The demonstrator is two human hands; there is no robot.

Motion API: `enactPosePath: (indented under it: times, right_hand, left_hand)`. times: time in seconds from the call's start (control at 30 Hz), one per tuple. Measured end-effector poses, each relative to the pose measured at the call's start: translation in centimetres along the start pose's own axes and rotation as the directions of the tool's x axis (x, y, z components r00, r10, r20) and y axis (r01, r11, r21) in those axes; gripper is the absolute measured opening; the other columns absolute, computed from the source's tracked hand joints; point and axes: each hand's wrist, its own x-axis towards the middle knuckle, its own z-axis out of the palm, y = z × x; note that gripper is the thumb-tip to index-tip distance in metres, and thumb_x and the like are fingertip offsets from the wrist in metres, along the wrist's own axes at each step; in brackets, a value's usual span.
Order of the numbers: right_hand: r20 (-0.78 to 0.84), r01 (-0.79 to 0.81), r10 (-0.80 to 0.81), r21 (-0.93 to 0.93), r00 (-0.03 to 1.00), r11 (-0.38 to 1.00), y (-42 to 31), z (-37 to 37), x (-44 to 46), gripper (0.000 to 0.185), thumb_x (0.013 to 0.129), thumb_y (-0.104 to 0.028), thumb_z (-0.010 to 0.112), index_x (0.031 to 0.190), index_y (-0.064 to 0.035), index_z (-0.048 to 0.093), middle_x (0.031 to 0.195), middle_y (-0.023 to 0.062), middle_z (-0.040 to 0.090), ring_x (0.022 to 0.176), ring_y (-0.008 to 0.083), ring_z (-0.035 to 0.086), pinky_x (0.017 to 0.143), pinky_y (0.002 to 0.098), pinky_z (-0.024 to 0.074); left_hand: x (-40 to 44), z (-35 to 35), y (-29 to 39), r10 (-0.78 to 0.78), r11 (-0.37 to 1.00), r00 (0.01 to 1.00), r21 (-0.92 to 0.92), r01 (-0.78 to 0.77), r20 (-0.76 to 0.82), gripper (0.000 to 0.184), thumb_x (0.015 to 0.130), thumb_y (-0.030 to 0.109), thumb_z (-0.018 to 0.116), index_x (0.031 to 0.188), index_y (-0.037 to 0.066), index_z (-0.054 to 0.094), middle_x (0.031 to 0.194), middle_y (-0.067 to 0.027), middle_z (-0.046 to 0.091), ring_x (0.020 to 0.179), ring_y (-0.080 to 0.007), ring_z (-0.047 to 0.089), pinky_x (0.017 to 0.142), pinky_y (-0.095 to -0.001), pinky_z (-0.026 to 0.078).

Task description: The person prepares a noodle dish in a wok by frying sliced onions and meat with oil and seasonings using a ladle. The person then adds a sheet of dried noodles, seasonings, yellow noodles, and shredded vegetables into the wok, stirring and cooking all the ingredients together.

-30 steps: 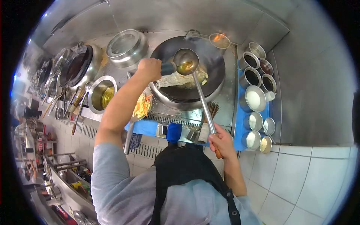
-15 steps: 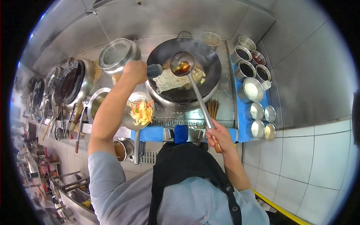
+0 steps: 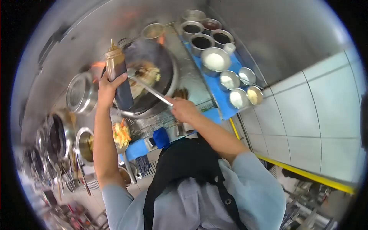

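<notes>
My left hand (image 3: 107, 90) is closed around a squeeze bottle (image 3: 124, 94) of dark sauce, held nozzle-up over the near left side of the wok (image 3: 168, 65). My right hand (image 3: 183, 110) grips a long ladle (image 3: 153, 91) by its handle. The ladle's bowl is down in the wok among pale, browned food (image 3: 152, 74), partly hidden by the bottle. Near my left forearm, a perforated skimmer holds shredded orange and yellow vegetables (image 3: 121, 134).
Flames (image 3: 99, 64) show at the wok's edge. On the right, several metal pots of dark sauces (image 3: 202, 42) and white or yellowish seasonings (image 3: 216, 61) stand on a blue cloth (image 3: 227, 109). A covered pot (image 3: 81, 93) and a metal bowl (image 3: 85, 145) are at left.
The bottle went from tilted at the ladle to upright. The ladle, which held dark sauce above the wok, is now down in the food. Flames have appeared, and the view has turned right.
</notes>
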Motion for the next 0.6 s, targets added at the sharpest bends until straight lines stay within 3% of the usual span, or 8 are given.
enactPosePath:
  times: [0.07, 0.17, 0.2, 0.3, 0.4, 0.47, 0.53, 0.6]
  right_hand:
    - [-0.202, 0.173, -0.163, 0.036, 0.966, 0.984, 2.4, 0.6, -0.4, 0.062, 0.090, -0.021, 0.069, 0.149, -0.0129, 0.051, 0.118, 0.0156, 0.062, 0.105, 0.0368, 0.065, 0.093, 0.0463, 0.0543]
    - [-0.417, 0.300, -0.173, 0.261, 0.892, 0.918, 4.9, -2.5, -3.9, 0.059, 0.090, -0.020, 0.070, 0.146, -0.0103, 0.054, 0.117, 0.0157, 0.063, 0.101, 0.0353, 0.065, 0.090, 0.0439, 0.0546]
    - [-0.360, 0.257, -0.128, 0.340, 0.924, 0.904, 6.5, -3.0, -5.3, 0.059, 0.090, -0.020, 0.070, 0.146, -0.0099, 0.055, 0.115, 0.0154, 0.063, 0.100, 0.0340, 0.065, 0.089, 0.0427, 0.0547]
    - [-0.183, 0.098, 0.003, 0.544, 0.983, 0.834, 12.6, -4.4, -10.7, 0.057, 0.092, -0.021, 0.070, 0.145, -0.0079, 0.056, 0.109, 0.0144, 0.066, 0.096, 0.0297, 0.065, 0.086, 0.0391, 0.0551]
    - [-0.128, -0.054, 0.163, 0.602, 0.978, 0.797, 19.6, -3.8, -16.7, 0.053, 0.093, -0.021, 0.071, 0.142, -0.0054, 0.058, 0.102, 0.0123, 0.069, 0.088, 0.0246, 0.068, 0.081, 0.0358, 0.0565]
    - [-0.155, -0.129, 0.285, 0.625, 0.946, 0.770, 22.4, -4.1, -20.6, 0.050, 0.093, -0.015, 0.072, 0.141, -0.0045, 0.060, 0.100, 0.0116, 0.071, 0.083, 0.0222, 0.069, 0.078, 0.0334, 0.0569]
    - [-0.114, -0.243, 0.433, 0.688, 0.894, 0.684, 23.9, -5.2, -23.6, 0.049, 0.094, -0.012, 0.072, 0.141, -0.0038, 0.060, 0.099, 0.0102, 0.072, 0.084, 0.0192, 0.070, 0.078, 0.0316, 0.0567]
    - [-0.079, -0.317, 0.510, 0.700, 0.856, 0.640, 25.2, -5.5, -25.4, 0.049, 0.095, -0.010, 0.071, 0.141, -0.0030, 0.059, 0.099, 0.0090, 0.072, 0.085, 0.0166, 0.069, 0.078, 0.0304, 0.0566]
  left_hand:
    - [2.2, 5.8, 1.1, 0.091, 0.996, 0.996, 0.017, -0.090, -0.008, 0.068, 0.076, 0.033, 0.089, 0.125, -0.006, 0.063, 0.112, -0.0138, 0.072, 0.102, -0.0234, 0.068, 0.093, -0.0371, 0.052]
    - [3.3, 16.3, 6.6, 0.282, 0.959, 0.959, 0.029, -0.281, -0.013, 0.075, 0.072, 0.028, 0.093, 0.130, -0.005, 0.059, 0.121, -0.0163, 0.070, 0.112, -0.0233, 0.067, 0.098, -0.0371, 0.052]
    - [4.9, 20.4, 6.0, 0.290, 0.947, 0.957, -0.150, -0.283, 0.025, 0.073, 0.071, 0.024, 0.094, 0.130, -0.004, 0.059, 0.122, -0.0158, 0.070, 0.111, -0.0227, 0.067, 0.098, -0.0368, 0.052]
    - [8.0, 32.1, 7.7, 0.351, 0.934, 0.916, -0.148, -0.326, 0.195, 0.069, 0.071, 0.023, 0.093, 0.129, 0.002, 0.061, 0.122, -0.0112, 0.071, 0.109, -0.0212, 0.069, 0.096, -0.0367, 0.054]
    - [10.2, 43.8, 7.0, 0.451, 0.893, 0.886, -0.045, -0.449, 0.112, 0.073, 0.067, 0.029, 0.092, 0.128, 0.005, 0.060, 0.121, -0.0148, 0.071, 0.113, -0.0297, 0.068, 0.101, -0.0394, 0.052]
    - [11.3, 49.7, 5.9, 0.345, 0.936, 0.924, 0.015, -0.352, 0.165, 0.071, 0.066, 0.027, 0.091, 0.126, 0.007, 0.059, 0.121, -0.0173, 0.070, 0.116, -0.0355, 0.066, 0.100, -0.0414, 0.052]
    - [12.5, 54.9, 2.9, 0.354, 0.929, 0.923, 0.056, -0.365, 0.152, 0.073, 0.066, 0.027, 0.092, 0.128, 0.007, 0.060, 0.121, -0.0174, 0.071, 0.115, -0.0340, 0.067, 0.102, -0.0400, 0.052]
    - [12.9, 58.2, 1.1, 0.227, 0.968, 0.962, 0.075, -0.240, 0.150, 0.071, 0.065, 0.024, 0.093, 0.127, 0.008, 0.060, 0.119, -0.0175, 0.070, 0.114, -0.0362, 0.066, 0.101, -0.0428, 0.052]
